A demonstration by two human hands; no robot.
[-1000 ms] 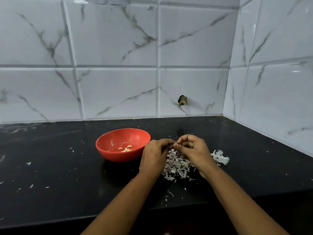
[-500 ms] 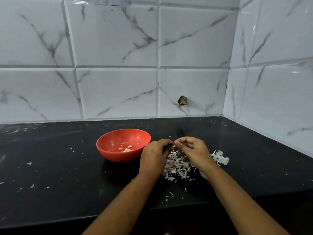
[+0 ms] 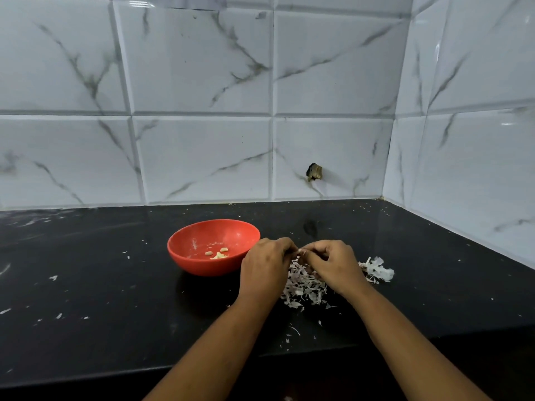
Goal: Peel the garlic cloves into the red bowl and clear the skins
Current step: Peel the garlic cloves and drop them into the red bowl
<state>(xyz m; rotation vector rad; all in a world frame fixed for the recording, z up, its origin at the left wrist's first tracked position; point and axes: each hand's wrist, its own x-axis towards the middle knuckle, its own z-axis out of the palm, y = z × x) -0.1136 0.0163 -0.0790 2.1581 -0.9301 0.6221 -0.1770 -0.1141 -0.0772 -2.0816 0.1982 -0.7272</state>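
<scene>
A red bowl (image 3: 185,250) stands on the black counter with a few peeled garlic cloves (image 3: 217,254) in its bottom. Just right of the bowl, my left hand (image 3: 267,266) and my right hand (image 3: 333,264) meet fingertip to fingertip and pinch a small garlic clove (image 3: 302,251) between them, a little above the counter. Under and between the hands lies a heap of pale garlic skins (image 3: 304,287). A second clump of white skins (image 3: 379,269) lies to the right of my right hand.
Small skin flakes (image 3: 53,277) are scattered over the black counter (image 3: 115,314), also near its front edge. White marble-look tiled walls close the back and the right side. A small dark fitting (image 3: 314,172) sticks out of the back wall.
Both hands have sunk slightly toward the skin heap while still working the clove between the fingertips. The bowl has not moved.
</scene>
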